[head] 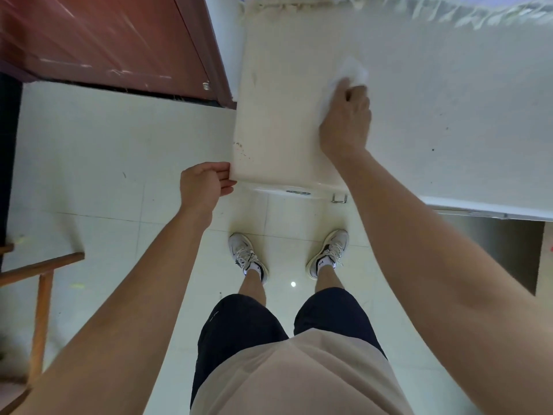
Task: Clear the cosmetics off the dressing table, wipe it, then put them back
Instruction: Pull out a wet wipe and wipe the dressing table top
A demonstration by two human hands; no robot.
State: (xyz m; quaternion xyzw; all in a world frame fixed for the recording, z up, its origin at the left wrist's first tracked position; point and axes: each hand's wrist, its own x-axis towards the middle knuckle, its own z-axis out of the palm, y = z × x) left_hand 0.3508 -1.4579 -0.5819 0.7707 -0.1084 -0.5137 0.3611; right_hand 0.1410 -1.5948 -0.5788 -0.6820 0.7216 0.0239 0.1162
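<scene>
worktop (284, 115): smooth cream slab, scuffed
right hand (344, 121): clenched on crumpled white cloth (354, 70)
left hand (203, 187): curled at corner — grip unclear

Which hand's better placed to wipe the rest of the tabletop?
Right, probably. The right hand holds the crumpled white cloth on the white dressing table; the left hand is bare, touching its near corner.

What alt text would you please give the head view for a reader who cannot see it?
Seen from above, the right hand presses a white cloth onto the white dressing table; the left hand touches its near corner.
</scene>
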